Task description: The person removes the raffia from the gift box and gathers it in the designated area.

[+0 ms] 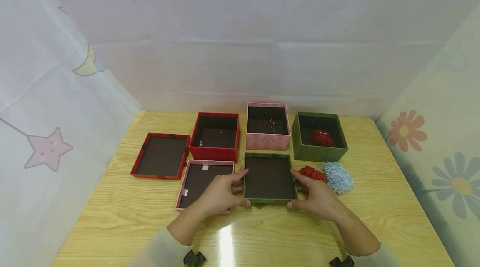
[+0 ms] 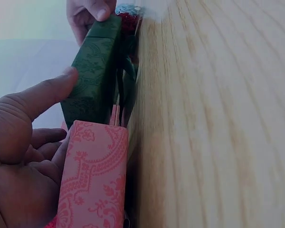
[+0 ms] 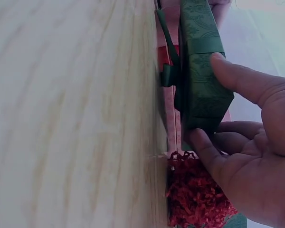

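Observation:
An upturned green box lid (image 1: 270, 178) with a dark inside lies between both hands in the head view. My left hand (image 1: 221, 194) grips its left side, thumb at the front corner and fingers along the edge. On the opposite side my right hand (image 1: 318, 198) holds it the same way. Under the lid, a green ribbon bow (image 3: 168, 75) shows in the right wrist view, close over the table. The upturned pink lid (image 1: 198, 179) lies below my left forearm and fingers. Red shredded paper (image 1: 312, 173) sits right beside my right fingers.
Behind stand three open boxes: a red box (image 1: 213, 153), a pink box (image 1: 267, 142) and a green box (image 1: 318, 153) with red shreds inside. A red lid (image 1: 161, 156) lies upturned at left. Blue shredded paper (image 1: 338, 177) is at right. Printed curtains surround the wooden table (image 1: 123, 217).

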